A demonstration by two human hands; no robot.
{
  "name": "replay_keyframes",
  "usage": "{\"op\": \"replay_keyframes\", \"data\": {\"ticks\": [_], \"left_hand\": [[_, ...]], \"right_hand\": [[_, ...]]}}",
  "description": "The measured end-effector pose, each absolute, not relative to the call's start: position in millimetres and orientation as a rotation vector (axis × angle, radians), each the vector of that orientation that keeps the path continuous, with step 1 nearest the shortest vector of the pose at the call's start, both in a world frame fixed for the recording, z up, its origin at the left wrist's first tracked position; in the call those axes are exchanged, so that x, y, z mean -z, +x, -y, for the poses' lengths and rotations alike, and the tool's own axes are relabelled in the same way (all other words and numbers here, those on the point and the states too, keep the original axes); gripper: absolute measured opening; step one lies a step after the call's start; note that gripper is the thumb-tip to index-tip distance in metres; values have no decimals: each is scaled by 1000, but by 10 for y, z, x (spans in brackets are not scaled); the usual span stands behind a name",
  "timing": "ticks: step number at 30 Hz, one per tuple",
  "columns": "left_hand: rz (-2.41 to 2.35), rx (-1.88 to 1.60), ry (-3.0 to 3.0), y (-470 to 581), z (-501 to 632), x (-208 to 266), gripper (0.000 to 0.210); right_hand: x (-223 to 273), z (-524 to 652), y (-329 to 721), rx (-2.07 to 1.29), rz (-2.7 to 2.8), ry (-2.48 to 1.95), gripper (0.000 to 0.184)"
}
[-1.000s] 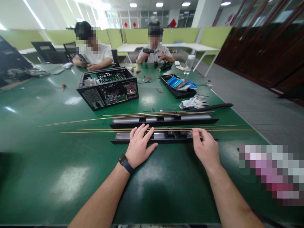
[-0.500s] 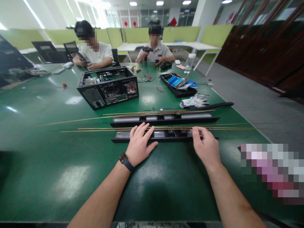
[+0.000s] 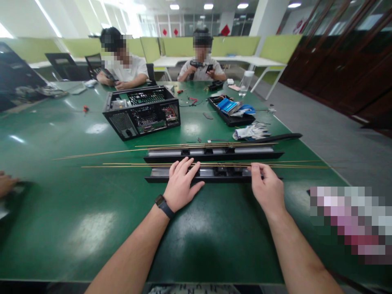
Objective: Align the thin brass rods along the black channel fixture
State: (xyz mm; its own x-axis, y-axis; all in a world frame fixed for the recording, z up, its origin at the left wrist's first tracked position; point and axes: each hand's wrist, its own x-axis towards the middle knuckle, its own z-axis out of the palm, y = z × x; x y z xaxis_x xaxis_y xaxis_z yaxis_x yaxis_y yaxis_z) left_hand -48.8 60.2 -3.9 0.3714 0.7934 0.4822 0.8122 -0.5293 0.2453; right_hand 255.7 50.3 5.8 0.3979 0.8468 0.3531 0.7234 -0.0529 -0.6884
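Observation:
Two long black channel strips lie parallel across the green table point(image 3: 92, 253), with clear or pale inner faces and dark blocks inside. Thin gold-coloured rods point(image 3: 122, 164) run along the near strip point(image 3: 214, 179) and stick out past both its ends. My left hand point(image 3: 183, 183), a watch on its wrist, rests open with fingers spread over the rods and near strip. At the strip's right end, my right hand point(image 3: 268, 185) is closed, thumb and forefinger pinching at the rods. More gold rods lie along the far strip point(image 3: 245, 155).
Beyond the strips stand an open computer case point(image 3: 141, 116), a black tray point(image 3: 234, 121) holding blue items, and white gloves point(image 3: 252, 131). A long black piece point(image 3: 284, 137) lies at right. Two people sit across the table; another person's hand point(image 3: 7, 183) shows at the left edge.
My hands stay almost in place on the strip and rods. Another person's hand has come in at the left edge. The person opposite has raised a small dark object.

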Motion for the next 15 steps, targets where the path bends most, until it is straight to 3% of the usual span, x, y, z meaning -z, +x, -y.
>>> {"op": "replay_keyframes", "data": {"ticks": [15], "left_hand": [[1499, 886, -2554, -478, -592, 56, 58]], "right_hand": [[-94, -478, 2473, -143, 1530, -1629, 48]]}}
